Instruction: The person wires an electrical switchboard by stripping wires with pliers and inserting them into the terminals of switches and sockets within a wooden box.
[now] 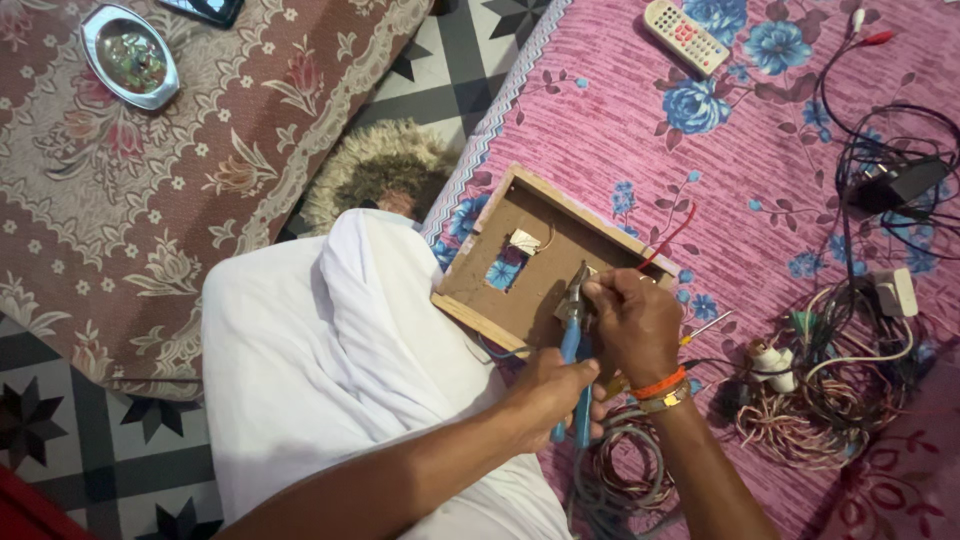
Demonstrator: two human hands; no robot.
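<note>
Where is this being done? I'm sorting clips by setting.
Probably a home living or sleeping room, not a workshop. The work lies on a pink floral bedspread beside a patterned maroon floor rug over black-and-white star tiles, with a white TV remote control close by.

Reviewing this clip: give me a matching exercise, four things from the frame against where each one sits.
Things:
1. pliers
2. remote control
3. metal tray
4. wooden board

Places:
A. top left, on the brown floral mat
B. gripped by its blue handles in the left hand
C. top of the pink floral cloth
D. at the cloth's edge, under the right hand

Pairs: 1-B, 2-C, 3-A, 4-D
</note>
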